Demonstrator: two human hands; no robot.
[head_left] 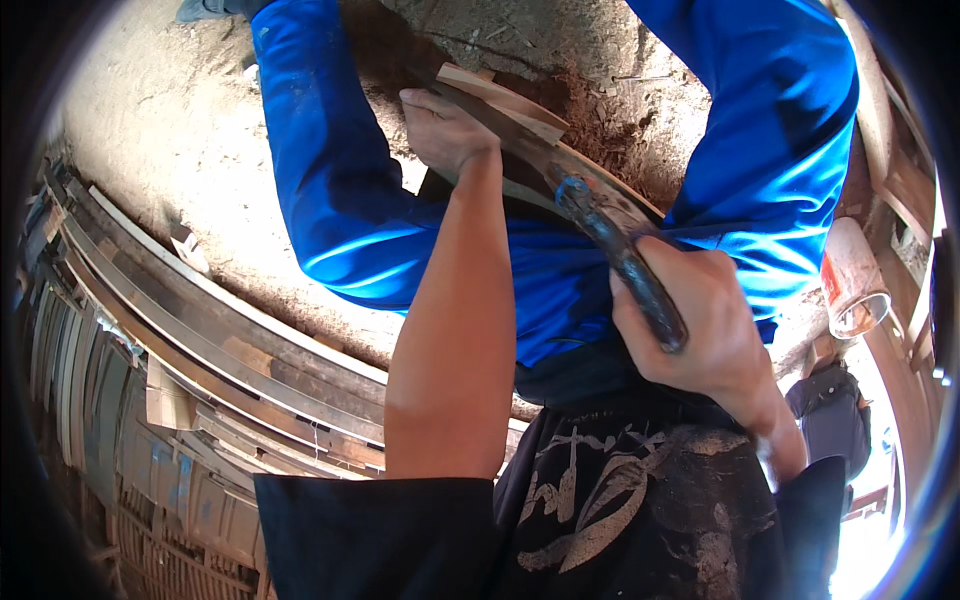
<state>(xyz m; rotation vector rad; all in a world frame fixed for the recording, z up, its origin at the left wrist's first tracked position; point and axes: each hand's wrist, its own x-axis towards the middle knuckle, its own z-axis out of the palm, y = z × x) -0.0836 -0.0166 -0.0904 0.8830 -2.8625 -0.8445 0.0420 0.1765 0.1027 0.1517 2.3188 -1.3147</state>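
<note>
Around and beyond the fingers of the left hand (pixel 450 132) and the right hand (pixel 700 320), sunlit bare earth (pixel 160 130) is stretching out, with shadow falling over the part just past the left fingertips. Well to the left of both sets of fingers, long wooden planks (pixel 180 310) are lying side by side, bending in the fisheye view. Bright blue trousers (pixel 545 272) are covering the person's 2 legs, which are spreading to either side of the fingers, the lap resting between and beneath the 2 hands. Nearer the body than the right fingers, a black T-shirt (pixel 640 500) is showing a pale print and smeared dirt. Well behind the right fingers, toward the lower right, a dark bundle (pixel 832 405) is resting; whether it is a bag or a garment, I cannot tell. A long-bladed hand tool (pixel 610 240) is running slantwise from the right fingers toward the left ones. The right fingers are wrapping closely around its dark, tubular handle, while the left fingers are bending beside the far part of its blade (pixel 505 130); I cannot tell whether they are pinching the blade, the wood or nothing. To the right of the right fingers, a white open-ended container (pixel 850 270) with reddish marks is tilting. Just right of the left fingers, a pale wooden board (pixel 510 98) is lying along the blade's far side. Ahead of the right fingers, a blue binding (pixel 573 190) is circling the tool where handle and blade are meeting.
</note>
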